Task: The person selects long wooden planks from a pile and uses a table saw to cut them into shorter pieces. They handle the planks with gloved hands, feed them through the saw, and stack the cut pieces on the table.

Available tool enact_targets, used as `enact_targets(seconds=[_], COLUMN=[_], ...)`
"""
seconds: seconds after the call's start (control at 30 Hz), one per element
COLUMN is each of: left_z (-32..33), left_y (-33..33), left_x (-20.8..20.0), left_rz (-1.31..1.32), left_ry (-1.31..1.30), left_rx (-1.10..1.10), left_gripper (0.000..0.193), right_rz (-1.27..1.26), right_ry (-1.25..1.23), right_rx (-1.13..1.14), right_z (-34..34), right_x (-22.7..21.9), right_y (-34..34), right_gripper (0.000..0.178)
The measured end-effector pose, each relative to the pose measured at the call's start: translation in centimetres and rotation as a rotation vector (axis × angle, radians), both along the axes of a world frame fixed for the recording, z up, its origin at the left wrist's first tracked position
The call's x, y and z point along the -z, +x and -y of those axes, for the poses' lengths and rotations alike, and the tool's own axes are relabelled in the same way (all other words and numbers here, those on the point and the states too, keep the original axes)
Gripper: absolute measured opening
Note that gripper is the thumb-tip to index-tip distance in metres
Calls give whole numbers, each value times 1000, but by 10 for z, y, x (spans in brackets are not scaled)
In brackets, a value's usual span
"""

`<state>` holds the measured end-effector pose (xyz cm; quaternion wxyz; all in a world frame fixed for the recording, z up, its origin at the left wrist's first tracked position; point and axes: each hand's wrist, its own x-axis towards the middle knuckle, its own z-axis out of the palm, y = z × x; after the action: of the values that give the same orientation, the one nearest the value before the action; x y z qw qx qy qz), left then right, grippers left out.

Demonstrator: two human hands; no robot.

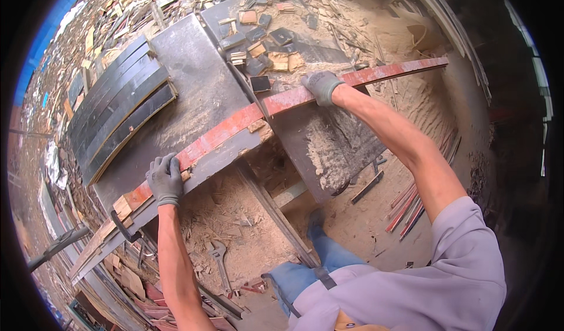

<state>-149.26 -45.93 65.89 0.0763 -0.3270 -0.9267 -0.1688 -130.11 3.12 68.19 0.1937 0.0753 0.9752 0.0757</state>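
Nearest the person, a wrench (218, 259) lies on the sawdust-covered floor (252, 237) below the counter (194, 78). Above it, the gloved left hand (165, 180) has its grip closed over the near end of a long red strip of board (235, 125), which lies across the counter's front edge. Farther along, the gloved right hand (321, 86) presses down on the same strip, its grip wrapped over the top. Beyond, a stack of dark strips (117, 104) rests on the counter, with small offcut blocks (264, 43) scattered behind.
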Motion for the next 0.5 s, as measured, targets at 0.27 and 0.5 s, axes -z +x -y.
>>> enact_targets(seconds=[0.27,0.5], left_z=[-5,-10], left_y=[7,10], left_x=[-15,-38], left_rz=[46,165], left_ry=[-36,-12], left_rx=[19,20], left_gripper=[23,23], right_rz=[-238,-371], right_ry=[-330,-462], right_rx=[47,-62], right_z=[-29,-65], right_x=[-71,-125], right_y=[79,70], right_gripper=[48,52])
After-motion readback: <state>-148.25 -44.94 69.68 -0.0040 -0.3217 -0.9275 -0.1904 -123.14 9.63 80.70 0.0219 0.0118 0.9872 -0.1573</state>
